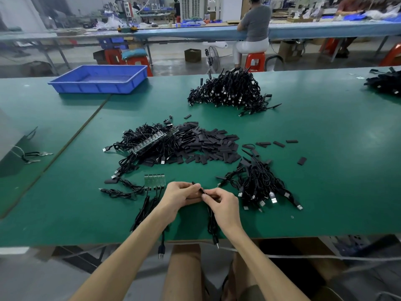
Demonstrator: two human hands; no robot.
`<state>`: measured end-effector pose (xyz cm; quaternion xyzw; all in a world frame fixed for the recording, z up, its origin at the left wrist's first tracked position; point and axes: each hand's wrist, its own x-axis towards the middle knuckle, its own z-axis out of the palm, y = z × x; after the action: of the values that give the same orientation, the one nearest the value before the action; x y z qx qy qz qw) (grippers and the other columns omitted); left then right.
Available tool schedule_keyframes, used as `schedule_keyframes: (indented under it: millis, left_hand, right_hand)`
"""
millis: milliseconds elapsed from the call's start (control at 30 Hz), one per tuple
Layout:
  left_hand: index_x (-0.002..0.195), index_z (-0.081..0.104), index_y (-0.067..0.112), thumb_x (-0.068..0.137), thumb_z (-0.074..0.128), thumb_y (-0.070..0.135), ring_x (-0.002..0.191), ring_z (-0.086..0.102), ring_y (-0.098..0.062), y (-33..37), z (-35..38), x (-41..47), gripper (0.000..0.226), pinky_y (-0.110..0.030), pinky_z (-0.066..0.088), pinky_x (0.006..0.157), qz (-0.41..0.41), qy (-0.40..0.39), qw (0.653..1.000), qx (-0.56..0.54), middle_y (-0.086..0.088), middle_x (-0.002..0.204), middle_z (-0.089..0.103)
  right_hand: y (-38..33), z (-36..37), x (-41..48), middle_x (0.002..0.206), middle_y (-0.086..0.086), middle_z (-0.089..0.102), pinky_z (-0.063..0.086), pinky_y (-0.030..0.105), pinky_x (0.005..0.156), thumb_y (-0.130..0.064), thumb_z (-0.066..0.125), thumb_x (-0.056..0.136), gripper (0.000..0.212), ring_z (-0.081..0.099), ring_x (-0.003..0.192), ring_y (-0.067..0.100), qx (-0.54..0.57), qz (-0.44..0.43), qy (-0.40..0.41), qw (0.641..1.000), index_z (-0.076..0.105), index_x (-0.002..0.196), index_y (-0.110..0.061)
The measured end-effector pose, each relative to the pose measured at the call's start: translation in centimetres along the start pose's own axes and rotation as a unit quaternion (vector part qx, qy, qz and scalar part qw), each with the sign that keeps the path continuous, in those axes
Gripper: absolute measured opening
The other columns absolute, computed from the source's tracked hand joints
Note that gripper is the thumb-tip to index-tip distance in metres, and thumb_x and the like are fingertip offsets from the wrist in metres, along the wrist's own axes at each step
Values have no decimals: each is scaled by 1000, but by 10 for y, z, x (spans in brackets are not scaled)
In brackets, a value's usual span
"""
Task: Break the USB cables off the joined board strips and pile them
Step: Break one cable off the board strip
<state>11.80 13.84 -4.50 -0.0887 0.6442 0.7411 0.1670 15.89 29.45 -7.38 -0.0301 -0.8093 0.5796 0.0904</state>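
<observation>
The blue tray [98,79] sits on the green table [329,127], beyond the heap of flat black sleeves [208,144] and to its left, and from here I see only its blue floor. On the near side of that heap my two hands meet, fingertips together. My left hand [180,192] and my right hand [221,200] each pinch one end of the small dark end piece of a cable [211,222]. The piece is mostly hidden by my fingers, so I cannot tell whether board is attached to it. The rest of that cable drops from under my right hand toward me and over the table's near edge. Nearer me than the heap and left of my left hand, just beside it, lies the short board strip [154,181], flat on the table. Its cables trail toward me, and one plug hangs off the edge. A long board strip [152,140] with many cables on it rests against the heap's left side. Close to my right hand, on the heap's near right, is the pile of loose cables [260,183], its silver plugs fanned toward me. A tall cable mound [227,90] stands beyond the heap, well apart from my hands.
</observation>
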Motion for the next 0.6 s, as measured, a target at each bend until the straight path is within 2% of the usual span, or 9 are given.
schedule_keyframes:
  millis: [133,333,600]
  left_hand:
    - [102,71,-10,90,76,12,91,76,-32,-2,0,0,26,-28,61,74,2,14,999,-35,-24,97,75]
    - [103,73,-10,90,75,13,97,74,-33,-1,-3,1,26,-30,61,79,0,2,999,-52,-24,103,75]
    - [113,70,-8,93,72,15,108,71,-32,0,-14,1,31,-31,60,85,-18,-73,997,-34,-20,113,73]
  right_hand:
    - [-1,-2,0,87,-8,76,57,20,81,-20,82,87,12,71,86,1,42,13,5,999,76,96,-17]
    - [0,-5,1,85,-6,76,57,24,80,-18,77,92,2,72,85,8,79,11,-13,997,75,91,-17]
    - [-1,-4,1,82,-5,75,56,20,78,-16,83,86,11,71,82,6,73,27,-22,997,73,87,-17]
